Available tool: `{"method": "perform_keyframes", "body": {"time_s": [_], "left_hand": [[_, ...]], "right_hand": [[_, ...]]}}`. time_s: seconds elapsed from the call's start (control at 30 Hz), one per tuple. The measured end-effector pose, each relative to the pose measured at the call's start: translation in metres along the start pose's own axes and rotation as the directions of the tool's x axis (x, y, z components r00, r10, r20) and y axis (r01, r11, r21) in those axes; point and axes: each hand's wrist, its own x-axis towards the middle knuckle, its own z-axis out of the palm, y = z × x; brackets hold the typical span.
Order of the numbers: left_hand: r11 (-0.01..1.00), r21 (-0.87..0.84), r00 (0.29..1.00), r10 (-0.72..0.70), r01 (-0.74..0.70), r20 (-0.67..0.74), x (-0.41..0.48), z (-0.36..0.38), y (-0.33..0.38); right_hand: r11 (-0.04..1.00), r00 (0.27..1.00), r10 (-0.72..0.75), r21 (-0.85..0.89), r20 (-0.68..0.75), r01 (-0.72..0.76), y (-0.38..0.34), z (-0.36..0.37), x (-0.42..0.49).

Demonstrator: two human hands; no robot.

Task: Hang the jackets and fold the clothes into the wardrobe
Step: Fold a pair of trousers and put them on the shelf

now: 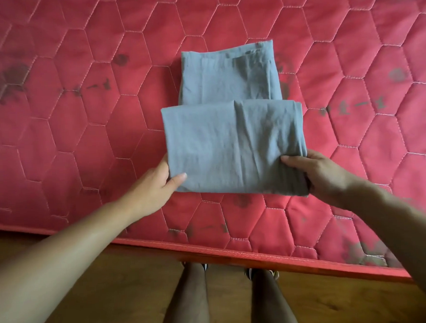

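Head | left hand pinches grey cloth | right hand grips it

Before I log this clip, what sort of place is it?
Likely a bedroom at home: a bare red quilted mattress, a wooden floor beside it, and a half-folded grey garment on it.

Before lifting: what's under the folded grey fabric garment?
The red quilted mattress shows around the grey garment; left hand and right hand grip its near corners. Anything beneath is covered.
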Motion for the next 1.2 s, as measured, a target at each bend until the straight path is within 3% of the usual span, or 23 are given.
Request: {"method": "perform_keyframes", "body": {"time_s": [0.13, 0.33, 0.5, 0.63, 0.7, 0.77, 0.87, 0.93, 1.0, 1.1, 1.13, 1.2], "left_hand": [[0.979, -0.188, 0.992, -0.092, 0.074, -0.09, 0.014, 0.008, 0.004], [0.895, -0.428, 0.965, 0.013, -0.128, -0.26, 0.01, 0.007, 0.028], [0.898, -0.422, 0.959, -0.222, 0.129, -0.179, 0.022, 0.024, 0.009], [0.772, -0.612, 0.959, -0.273, 0.172, -0.074, 0.03, 0.017, 0.012], [0.798, -0.592, 0.971, -0.214, 0.113, -0.103, 0.033, 0.009, 0.023], [0.83, -0.557, 0.966, -0.139, -0.005, -0.217, 0.036, 0.001, 0.04], [0.799, -0.577, 0.925, -0.072, -0.171, -0.374, 0.044, -0.023, 0.067], [0.822, -0.542, 0.905, -0.081, -0.177, -0.417, 0.063, -0.04, 0.07], [0.865, -0.488, 0.911, -0.104, -0.115, -0.4, 0.089, -0.049, 0.064], [0.865, -0.5, 0.919, -0.23, 0.043, -0.32, 0.12, -0.043, 0.051], [0.867, -0.492, 0.906, -0.266, 0.077, -0.328, 0.125, -0.041, 0.052], [0.955, -0.29, 0.834, -0.209, 0.061, -0.511, 0.122, -0.04, 0.06]], "right_hand": [[0.992, 0.99, 0.036, -0.112, -0.134, -0.051, 0.004, 0.005, 0.018], [0.993, 0.988, -0.109, -0.061, -0.107, 0.103, -0.019, 0.002, 0.013], [0.986, 0.984, -0.022, -0.167, -0.178, -0.008, -0.001, -0.001, 0.028], [0.995, 0.989, 0.009, -0.102, -0.148, -0.024, -0.004, -0.001, 0.031], [0.997, 0.991, -0.031, -0.069, -0.129, 0.022, -0.013, 0.002, 0.023], [0.985, 0.978, -0.162, -0.077, -0.129, 0.153, -0.03, 0.006, 0.014], [0.915, 0.91, -0.396, -0.133, -0.121, 0.381, -0.075, 0.011, 0.01], [0.885, 0.876, -0.459, -0.159, -0.147, 0.437, -0.103, 0.006, 0.024], [0.884, 0.872, -0.444, -0.257, -0.207, 0.39, -0.113, -0.001, 0.053], [0.852, 0.853, -0.367, -0.502, -0.371, 0.148, -0.102, -0.003, 0.088], [0.807, 0.824, -0.393, -0.582, -0.408, 0.097, -0.097, -0.001, 0.091], [0.614, 0.722, -0.586, -0.783, -0.367, 0.101, -0.087, 0.01, 0.084]]}}
